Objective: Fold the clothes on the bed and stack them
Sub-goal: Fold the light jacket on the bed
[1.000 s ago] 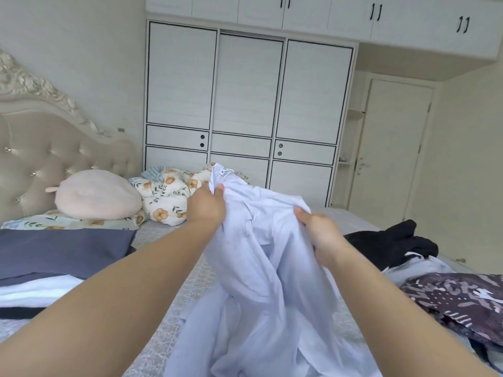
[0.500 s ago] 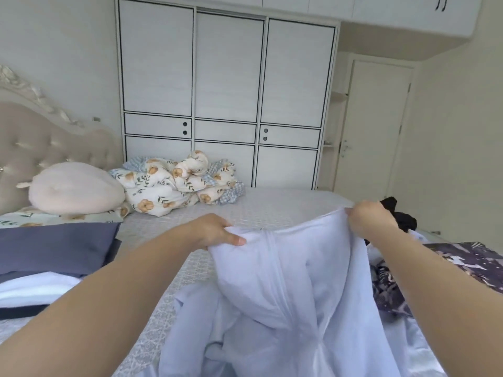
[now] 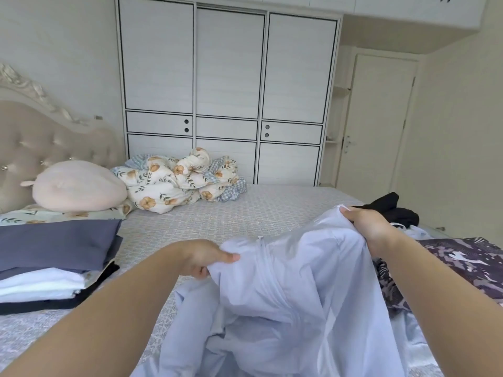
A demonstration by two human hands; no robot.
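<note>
Your left hand [image 3: 206, 258] and right hand [image 3: 373, 227] each grip an edge of the pale blue shirt [image 3: 285, 303], spread above the bed [image 3: 245, 213] and not yet folded. Left of the shirt sits a finished folded stack [image 3: 54, 262]; right of it, the black garment [image 3: 392, 209] and patterned garment [image 3: 462, 262] await folding.
</note>
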